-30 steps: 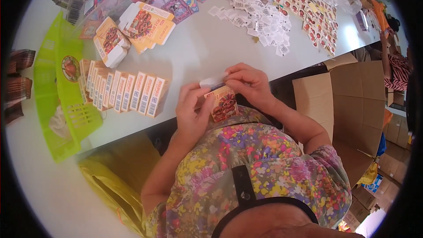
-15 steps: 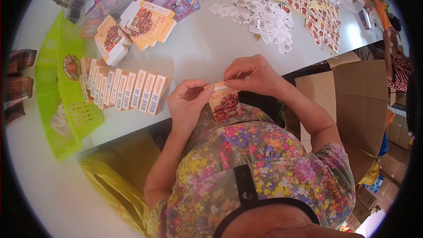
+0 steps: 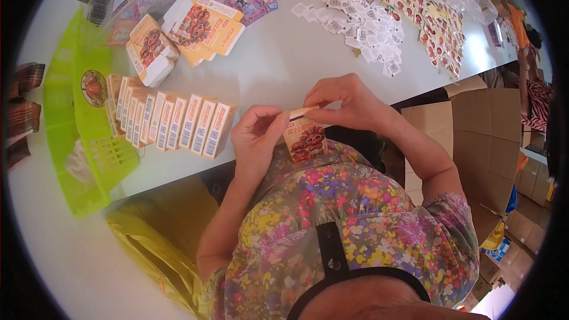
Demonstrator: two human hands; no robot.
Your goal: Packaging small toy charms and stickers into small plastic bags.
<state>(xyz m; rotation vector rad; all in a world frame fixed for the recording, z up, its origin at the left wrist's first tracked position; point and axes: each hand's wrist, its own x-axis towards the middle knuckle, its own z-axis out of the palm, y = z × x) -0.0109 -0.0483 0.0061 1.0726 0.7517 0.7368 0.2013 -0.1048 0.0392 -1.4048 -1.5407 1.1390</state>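
Observation:
In front of my chest, a small orange-yellow carton [image 3: 306, 140] with a cartoon character on its face is pinched between my two hands. My left hand [image 3: 255, 136] is closed on its upper left corner, thumb and fingertips pressed together. My right hand [image 3: 349, 104] pinches the upper right edge by the top flap. Between flap and front face a dark gap shows; what the carton contains is hidden. Left of my left hand, a row of similar cartons [image 3: 188, 123] stands on edge, leaning on one another, printed side panels facing up.
Flattened cartons [image 3: 203, 29] lie beyond the row. A lime-green plastic basket [image 3: 65, 106] stands at the left. Small white packets [image 3: 367, 26] and sheets of stickers [image 3: 435, 29] cover the far side of the white table [image 3: 267, 62]. An open cardboard box [image 3: 483, 142] is at right.
A dark gap now shows under the carton's top flap, where there was none visible before. Both hands keep their pinch. The whole view has shifted slightly.

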